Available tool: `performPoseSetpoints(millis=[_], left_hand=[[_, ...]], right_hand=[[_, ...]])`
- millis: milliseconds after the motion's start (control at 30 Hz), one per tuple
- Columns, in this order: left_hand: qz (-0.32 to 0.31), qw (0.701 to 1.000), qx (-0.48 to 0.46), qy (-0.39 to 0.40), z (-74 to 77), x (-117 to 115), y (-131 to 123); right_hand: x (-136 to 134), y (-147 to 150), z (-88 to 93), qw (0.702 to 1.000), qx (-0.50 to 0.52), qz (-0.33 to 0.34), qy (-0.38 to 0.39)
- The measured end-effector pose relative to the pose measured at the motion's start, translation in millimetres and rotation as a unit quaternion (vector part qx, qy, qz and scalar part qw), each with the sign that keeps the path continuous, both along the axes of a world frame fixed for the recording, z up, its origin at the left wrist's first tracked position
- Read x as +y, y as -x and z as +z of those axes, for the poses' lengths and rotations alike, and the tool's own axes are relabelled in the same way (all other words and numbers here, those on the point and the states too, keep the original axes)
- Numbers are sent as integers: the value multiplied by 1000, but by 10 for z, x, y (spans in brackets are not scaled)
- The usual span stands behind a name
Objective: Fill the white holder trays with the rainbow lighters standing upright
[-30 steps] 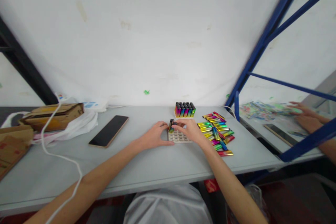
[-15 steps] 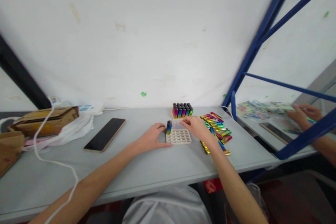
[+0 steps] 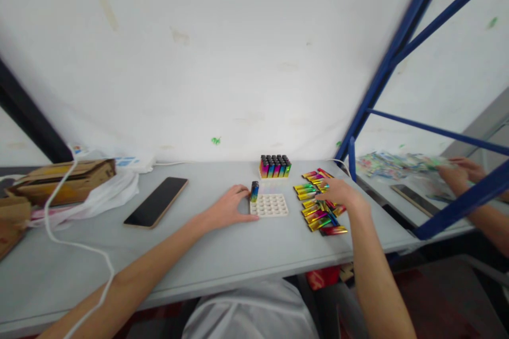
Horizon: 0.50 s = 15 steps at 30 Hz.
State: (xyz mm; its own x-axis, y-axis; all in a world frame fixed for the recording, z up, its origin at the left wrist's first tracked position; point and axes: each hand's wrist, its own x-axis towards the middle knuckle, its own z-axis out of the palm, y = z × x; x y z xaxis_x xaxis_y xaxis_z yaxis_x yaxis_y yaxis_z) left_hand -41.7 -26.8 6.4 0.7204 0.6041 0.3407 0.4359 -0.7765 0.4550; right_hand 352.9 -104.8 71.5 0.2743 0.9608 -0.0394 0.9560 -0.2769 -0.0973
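From the head camera I record the left hand (image 3: pixel 225 211) at a white tray (image 3: pixel 274 206) on the worktop (image 3: pixel 222 254). Its thumb and fingers are spread apart along the tray's left side, the thumb at the near corner and the forefinger at the far one. Just beside the forefinger, one lighter (image 3: pixel 254 192) stands upright in the tray's far left corner; I cannot tell whether the two touch. The remaining holes, to the right of these fingers, stand bare.

I find the right hand (image 3: pixel 340 192) over the loose lighters (image 3: pixel 317 222), palm down, fingers bent toward them. The lighters lie flat, in overlapping rows, beneath and to the left of these fingers. Whether the fingertips are clamped on one, I cannot tell.

I note a packed block (image 3: pixel 275 167) of upright lighters with dark tops, beyond the tray and farther from the person than either hand's fingers. Well to the left of the left fingers lies a phone (image 3: pixel 157 201), and past it a plastic bag (image 3: pixel 119 193) and a carton (image 3: pixel 91 175). Well to the right of the right fingers, I see another person's hands (image 3: pixel 455 175).
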Motion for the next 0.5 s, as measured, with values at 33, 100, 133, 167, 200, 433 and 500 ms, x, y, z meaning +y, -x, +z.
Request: performPoseSetpoints(millis=[33,100,133,167,200,433,500], left_hand=[[0,1000,1,0,1,-1,1],[0,1000,3,1,2,-3,1],[0,1000,3,2,3,-4,-1],[0,1000,4,3,4,-6,-3],[0,1000,3,4,5,-8,-6],[-1,1000,-4,3,12,-10,-13],[-1,1000,-7,3,6,-9,-14]], right_hand=[[26,22,-40,1000,2,9,6],[82,95,-94,1000,3,14,6],[109,140,-103,1000,1,10,-1],[132,186,-99,1000,-2,8,-13],[151,231,-84,1000,-4,11,-29],[175,611,96,946,177,156,-221],[161,779,106,906,302,193,-226]])
